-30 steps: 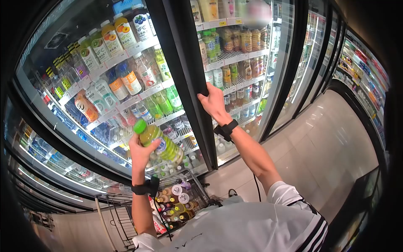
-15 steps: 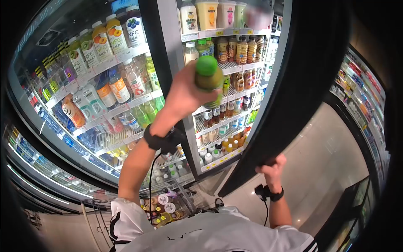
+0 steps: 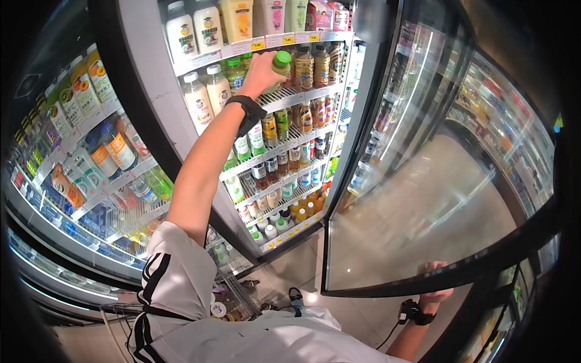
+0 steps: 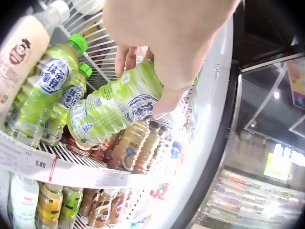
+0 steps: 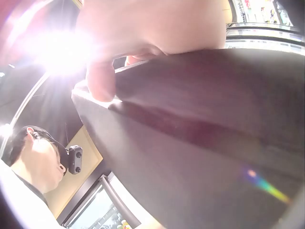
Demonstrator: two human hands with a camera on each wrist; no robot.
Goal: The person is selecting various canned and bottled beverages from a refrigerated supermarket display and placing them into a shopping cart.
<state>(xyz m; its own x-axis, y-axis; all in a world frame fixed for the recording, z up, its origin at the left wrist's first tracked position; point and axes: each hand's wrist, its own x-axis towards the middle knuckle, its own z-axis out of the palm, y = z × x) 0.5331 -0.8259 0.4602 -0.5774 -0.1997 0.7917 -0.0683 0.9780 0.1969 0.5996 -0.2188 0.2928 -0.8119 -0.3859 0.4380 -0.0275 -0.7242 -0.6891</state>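
Note:
My left hand [image 3: 260,75] grips a green drink bottle [image 4: 114,107] near its capped end, inside the open fridge. In the left wrist view the bottle is tilted, its base over the shelf [image 4: 90,177] with the 5.80 price tag. Similar green-capped bottles [image 4: 45,90] stand beside it, and brown drink bottles [image 4: 128,148] are just behind its base. At the lower right of the head view my right hand [image 3: 434,283] holds the edge of the glass fridge door [image 3: 387,285]. The right wrist view shows its thumb against the dark door frame [image 5: 190,119].
White milk-like bottles [image 3: 196,100] stand left of my left hand, with cartons and cups on the shelf above. A closed fridge section [image 3: 85,145] is at the left. A shopping cart [image 3: 233,296] with goods sits below, near my body.
The door has swung wide open to the right, with my right hand on its edge. My left hand has carried the green bottle from over the cart up and into the fridge shelf.

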